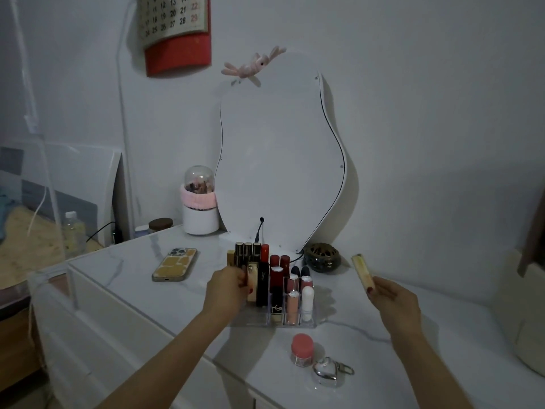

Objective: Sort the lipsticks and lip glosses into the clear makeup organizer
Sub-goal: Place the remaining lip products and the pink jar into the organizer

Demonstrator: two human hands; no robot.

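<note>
A gold lipstick is pinched by the left hand at the clear organizer on the counter; a cream tube is held aloft in the right hand's grip. Packed neighbours could be toppled if nudged.

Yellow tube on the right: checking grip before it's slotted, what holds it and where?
The right hand pinches the yellow tube at its lower end; its upper end points up, free.

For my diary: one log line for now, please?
left hand: grips gold lipstick at organizer | right hand: holds yellow tube raised
</note>
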